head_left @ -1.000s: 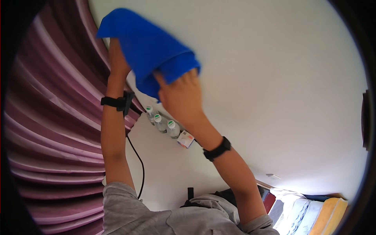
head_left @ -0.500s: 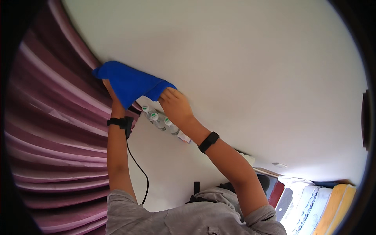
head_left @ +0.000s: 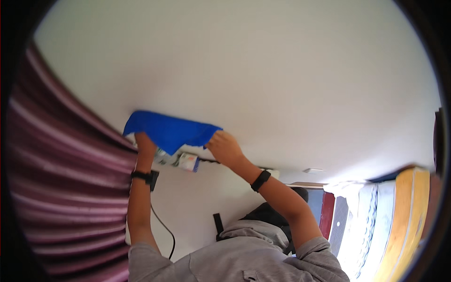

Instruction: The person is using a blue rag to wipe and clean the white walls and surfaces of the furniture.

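Observation:
A blue cloth (head_left: 169,131) is stretched between both raised hands, against a white surface. My left hand (head_left: 143,142) grips its left end next to the purple curtain. My right hand (head_left: 224,147) grips its right edge. Each wrist wears a black band, and grey sleeves cover my upper arms. Just below the cloth, a few small bottles and a white box (head_left: 182,161) sit in a row, partly hidden by it.
A purple pleated curtain (head_left: 66,188) fills the left side. A black cable (head_left: 162,225) hangs down the white wall (head_left: 282,84). At the right are stacked fabrics, white patterned (head_left: 361,221) and orange-yellow (head_left: 408,216), with a dark red panel beside them.
Both hands and the blue cloth have dropped lower and farther from the camera. The cloth, bunched a second ago, is now spread flatter between the hands.

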Available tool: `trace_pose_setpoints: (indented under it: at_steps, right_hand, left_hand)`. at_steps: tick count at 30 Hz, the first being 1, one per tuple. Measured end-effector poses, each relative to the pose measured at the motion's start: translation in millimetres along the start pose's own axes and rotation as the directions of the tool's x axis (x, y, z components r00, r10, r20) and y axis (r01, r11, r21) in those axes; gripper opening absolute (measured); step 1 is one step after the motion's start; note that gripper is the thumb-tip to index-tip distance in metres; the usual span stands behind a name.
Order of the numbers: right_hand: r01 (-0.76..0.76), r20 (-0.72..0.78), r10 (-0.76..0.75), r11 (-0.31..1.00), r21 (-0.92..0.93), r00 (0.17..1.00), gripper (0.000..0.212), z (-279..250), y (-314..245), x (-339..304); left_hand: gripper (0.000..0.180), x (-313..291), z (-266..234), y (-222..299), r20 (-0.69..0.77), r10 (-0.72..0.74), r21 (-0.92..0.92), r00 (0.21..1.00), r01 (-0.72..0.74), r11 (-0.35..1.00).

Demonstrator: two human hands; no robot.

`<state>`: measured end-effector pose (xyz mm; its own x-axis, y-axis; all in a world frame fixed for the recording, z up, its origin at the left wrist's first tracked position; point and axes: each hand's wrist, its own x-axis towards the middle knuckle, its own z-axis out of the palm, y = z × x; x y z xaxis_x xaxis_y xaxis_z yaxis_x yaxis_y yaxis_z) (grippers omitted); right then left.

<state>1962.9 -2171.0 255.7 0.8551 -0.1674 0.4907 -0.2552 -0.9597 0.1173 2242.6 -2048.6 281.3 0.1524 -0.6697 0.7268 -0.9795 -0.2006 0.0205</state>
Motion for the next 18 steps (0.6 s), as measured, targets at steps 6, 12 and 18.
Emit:
trace_pose_setpoints:
  at_steps: [6,12,18]
  right_hand:
    - [-0.104,-0.326,0.067,0.99,-0.096,0.943,0.033,-97,54,-15]
    - [-0.246,-0.683,0.116,0.964,-0.095,0.721,0.036,-236,106,28]
    - [-0.263,-0.709,0.111,0.959,-0.108,0.697,0.035,-243,125,0]
  left_hand:
    - [0.044,79,-32,74,-0.233,0.113,0.045,0.966,-0.105,0.993]
    - [0.07,191,-102,168,-0.514,0.149,0.128,0.845,-0.096,0.987]
    - [0.067,203,-93,198,-0.56,0.064,-0.089,0.826,-0.136,0.987]
